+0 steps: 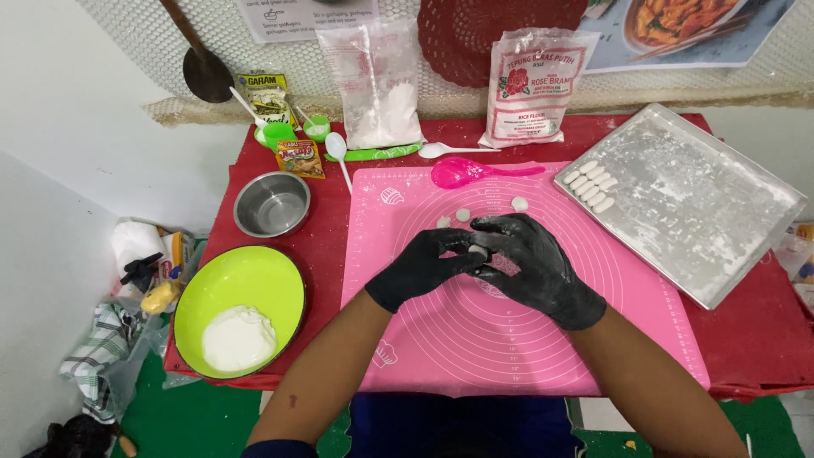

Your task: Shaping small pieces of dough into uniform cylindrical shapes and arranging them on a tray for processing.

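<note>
- left grip (421, 267) and right grip (530, 259), both in black gloves, meet over the pink mat (475, 339); fingers curled shut around one small white dough piece (478, 251), pinched between them.
- three more dough bits (463, 215) lie on the mat just beyond the hands.
- metal tray (721, 229) to the right, floured, a row of shaped pieces (591, 186) at its near-left corner.
- green bowl (263, 280) with white dough (238, 337) to the left on the red tabletop (755, 339); steel bowl (271, 204) behind it.
- pink spoon (462, 172) at the mat's far edge.
</note>
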